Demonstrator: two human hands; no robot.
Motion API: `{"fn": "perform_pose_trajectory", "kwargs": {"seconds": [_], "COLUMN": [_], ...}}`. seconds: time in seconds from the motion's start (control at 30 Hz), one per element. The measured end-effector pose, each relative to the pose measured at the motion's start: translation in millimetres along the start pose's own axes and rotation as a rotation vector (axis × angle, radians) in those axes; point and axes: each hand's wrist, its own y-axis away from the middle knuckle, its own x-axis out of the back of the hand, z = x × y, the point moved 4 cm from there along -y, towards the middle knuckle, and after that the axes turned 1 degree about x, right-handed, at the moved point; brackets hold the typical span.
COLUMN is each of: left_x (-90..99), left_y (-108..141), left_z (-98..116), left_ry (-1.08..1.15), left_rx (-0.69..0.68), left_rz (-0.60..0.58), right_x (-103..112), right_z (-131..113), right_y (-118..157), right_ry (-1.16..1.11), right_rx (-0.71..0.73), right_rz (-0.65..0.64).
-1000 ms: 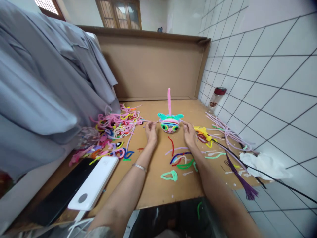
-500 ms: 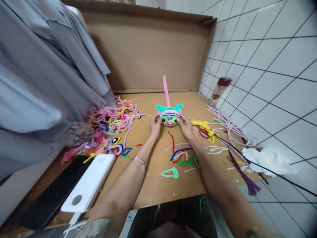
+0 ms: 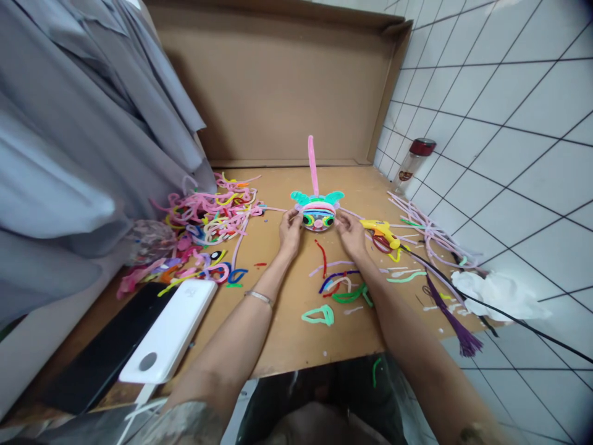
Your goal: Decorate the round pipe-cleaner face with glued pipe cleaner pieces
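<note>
A colourful pipe-cleaner animal face (image 3: 318,210) stands on the cardboard in front of me, with green ears, striped bands, round yellow-green and black eyes and a pink snout. From its top a long pink pipe-cleaner stem (image 3: 312,164) rises. My left hand (image 3: 291,232) pinches its left edge, fingers closed. At its right edge, my right hand (image 3: 351,232) has curled fingers and a light hold; the exact contact is hard to see. Beneath the hands lie a red pipe-cleaner piece (image 3: 322,256), blue and green pieces (image 3: 349,296) and a light green loop (image 3: 319,316).
A heap of pipe cleaners (image 3: 213,213) lies left, near a white power bank (image 3: 171,334) and a black slab (image 3: 104,349). Rightward are a yellow glue gun (image 3: 380,232) with a black cord, lilac pipe cleaners (image 3: 430,232), a purple tassel (image 3: 456,321), white tissue (image 3: 498,293) and a red-capped jar (image 3: 414,164).
My right hand's fingertips have shifted slightly outward from the face's right edge. The left hand stays at its edge. The whole view has tilted a little.
</note>
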Motion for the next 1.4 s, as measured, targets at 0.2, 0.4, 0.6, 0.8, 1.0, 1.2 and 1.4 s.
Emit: {"fn": "perform_pose_trajectory", "kwargs": {"seconds": [0.2,0.4,0.6,0.8,1.0,1.2,1.4], "left_x": [3.4,16.9,8.6,-18.9,-24.8,-16.2,-18.4], "left_y": [6,12,36,65,67,67,72], "left_z": [0,10,32,36,37,43,42], "left_ry": [-0.073,-0.203,-0.326,-0.359,-0.407,-0.423,-0.520], "left_rx": [-0.031,-0.122,-0.299,-0.302,-0.368,-0.327,-0.351], "left_rz": [0.048,0.221,0.125,-0.197,-0.233,-0.115,-0.200], "right_x": [-3,-25,-14,-3,-10,15,119], "right_z": [-24,-44,-44,-45,-43,-52,-43], "right_y": [30,55,52,54,56,63,118], "right_ry": [0.451,0.670,0.379,0.183,0.110,0.301,0.983], "right_rx": [-0.071,0.085,0.107,0.088,0.166,0.328,0.127], "right_rz": [-0.226,-0.449,-0.246,-0.108,-0.169,0.006,0.147]}}
